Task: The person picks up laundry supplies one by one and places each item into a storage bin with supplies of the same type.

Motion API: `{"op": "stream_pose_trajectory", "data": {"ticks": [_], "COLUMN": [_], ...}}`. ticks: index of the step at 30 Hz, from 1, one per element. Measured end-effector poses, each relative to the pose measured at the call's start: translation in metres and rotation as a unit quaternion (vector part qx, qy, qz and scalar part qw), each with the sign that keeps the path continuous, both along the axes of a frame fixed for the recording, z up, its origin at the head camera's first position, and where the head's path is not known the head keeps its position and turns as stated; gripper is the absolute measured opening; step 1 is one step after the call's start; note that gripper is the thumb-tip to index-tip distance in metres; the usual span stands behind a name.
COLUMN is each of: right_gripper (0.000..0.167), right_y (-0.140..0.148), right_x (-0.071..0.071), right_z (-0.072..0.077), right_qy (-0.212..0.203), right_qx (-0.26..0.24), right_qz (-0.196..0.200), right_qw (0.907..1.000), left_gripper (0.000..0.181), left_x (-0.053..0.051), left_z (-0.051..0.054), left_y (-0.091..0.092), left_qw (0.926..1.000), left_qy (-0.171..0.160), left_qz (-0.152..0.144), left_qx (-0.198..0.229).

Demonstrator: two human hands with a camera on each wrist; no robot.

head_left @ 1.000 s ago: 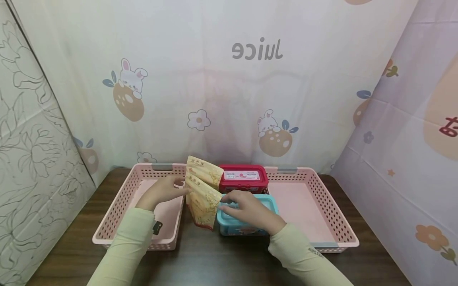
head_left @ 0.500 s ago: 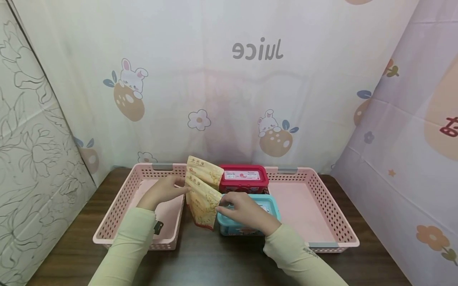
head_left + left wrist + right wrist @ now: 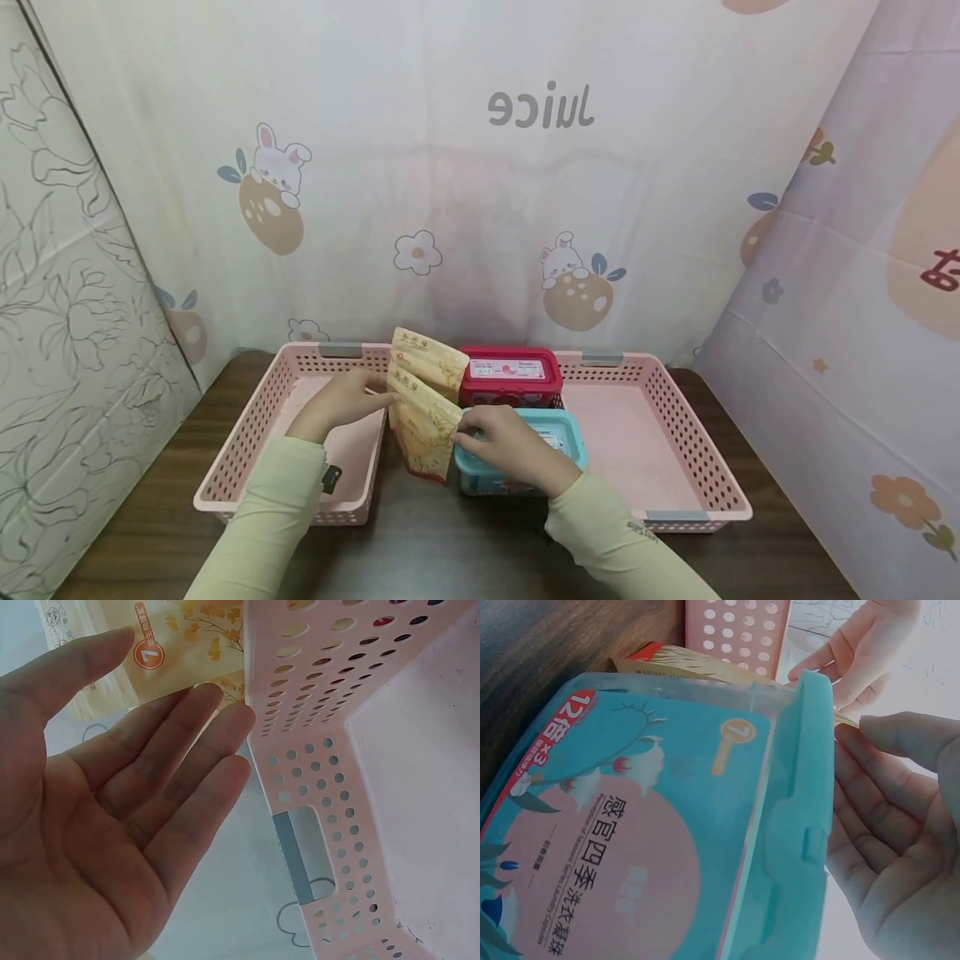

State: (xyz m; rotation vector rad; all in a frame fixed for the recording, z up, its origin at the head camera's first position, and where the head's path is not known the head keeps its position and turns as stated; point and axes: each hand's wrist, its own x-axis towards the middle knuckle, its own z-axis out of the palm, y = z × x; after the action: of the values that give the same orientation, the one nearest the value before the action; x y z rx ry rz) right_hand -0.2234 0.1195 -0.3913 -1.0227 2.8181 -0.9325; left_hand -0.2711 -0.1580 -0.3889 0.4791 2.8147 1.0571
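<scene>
Two yellow printed pouches stand one behind the other in the head view: a front pouch point(image 3: 423, 433) with a red bottom edge and a rear pouch point(image 3: 427, 360). My right hand point(image 3: 513, 446) pinches the front pouch's right edge between thumb and fingers, over the turquoise tub of laundry capsules point(image 3: 517, 483). At the pouches' left side is my left hand point(image 3: 345, 404), its thumb touching the front one. The left wrist view shows that hand's fingers point(image 3: 199, 799) spread and relaxed, well apart from the thumb. A red lidded tub point(image 3: 513, 387) sits behind the turquoise one.
A pink perforated basket point(image 3: 213, 467) stands at the left, under my left forearm, with a small black item point(image 3: 331, 478) near its front. Another pink basket point(image 3: 693, 433) stands at the right, beside the tubs. A printed curtain point(image 3: 480, 208) hangs behind the dark wooden table point(image 3: 420, 550).
My right hand has shifted slightly left, and its thumb and fingers have closed on the front pouch's right edge. My left hand and the pouches have barely moved.
</scene>
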Motion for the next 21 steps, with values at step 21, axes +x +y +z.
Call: {"op": "stream_pose_trajectory", "data": {"ticks": [21], "right_gripper": [0.013], "right_y": [-0.0002], "right_x": [0.0014], "right_z": [-0.0004], "right_qy": [-0.007], "right_qx": [-0.012], "right_qz": [0.001], "right_qw": [0.9999], "left_gripper": [0.031], "left_x": [0.0017], "left_z": [0.0021], "left_y": [0.0024], "left_qw": [0.9997], "left_qy": [0.018], "left_qz": [-0.017], "left_qx": [0.004]}}
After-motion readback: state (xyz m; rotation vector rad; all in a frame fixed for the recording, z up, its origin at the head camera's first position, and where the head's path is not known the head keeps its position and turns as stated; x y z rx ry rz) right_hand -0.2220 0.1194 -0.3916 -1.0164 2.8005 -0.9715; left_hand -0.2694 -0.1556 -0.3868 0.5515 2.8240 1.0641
